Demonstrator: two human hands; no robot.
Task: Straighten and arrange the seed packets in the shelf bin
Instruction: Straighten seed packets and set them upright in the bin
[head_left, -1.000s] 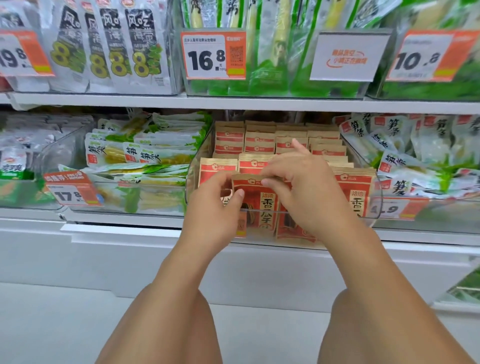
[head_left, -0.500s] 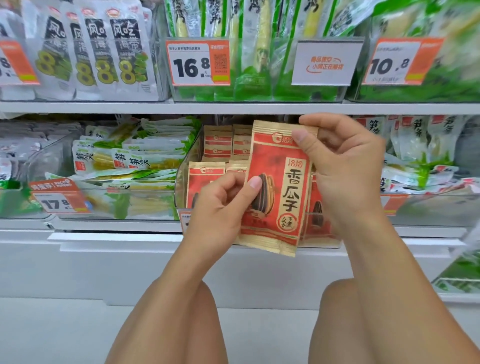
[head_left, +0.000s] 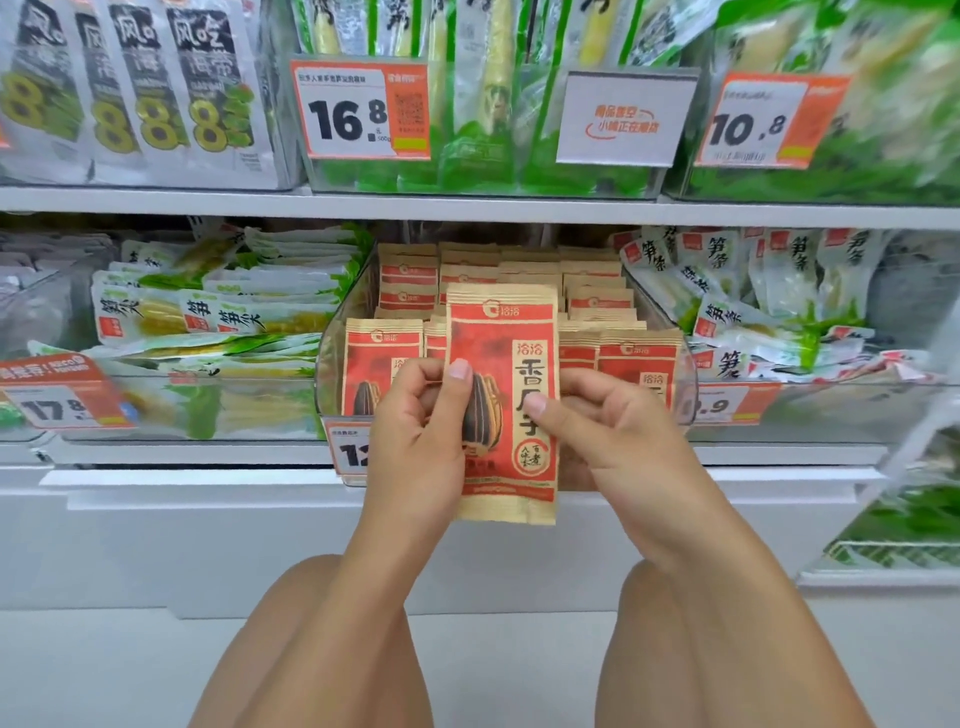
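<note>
A red and tan sunflower seed packet (head_left: 506, 353) is held upright in front of the clear shelf bin (head_left: 332, 374). My left hand (head_left: 421, 441) pinches its left edge, thumb on the printed face. My right hand (head_left: 608, 431) pinches its right edge, thumb on the front and fingers curled behind. Inside the bin stand rows of the same seed packets (head_left: 382, 358), upright and facing forward, with more (head_left: 636, 364) on the right. The held packet hides the bin's front middle.
Neighbouring clear bins hold green and white bamboo shoot packs on the left (head_left: 218, 312) and right (head_left: 753, 291). Orange price tags (head_left: 361, 111) hang on the upper shelf, whose edge (head_left: 467, 208) runs just above. My knees are below, near the floor.
The packet was drawn out of the bin and raised, then brought down and turned upright in front of it. My right hand moved from its top corner to its right edge.
</note>
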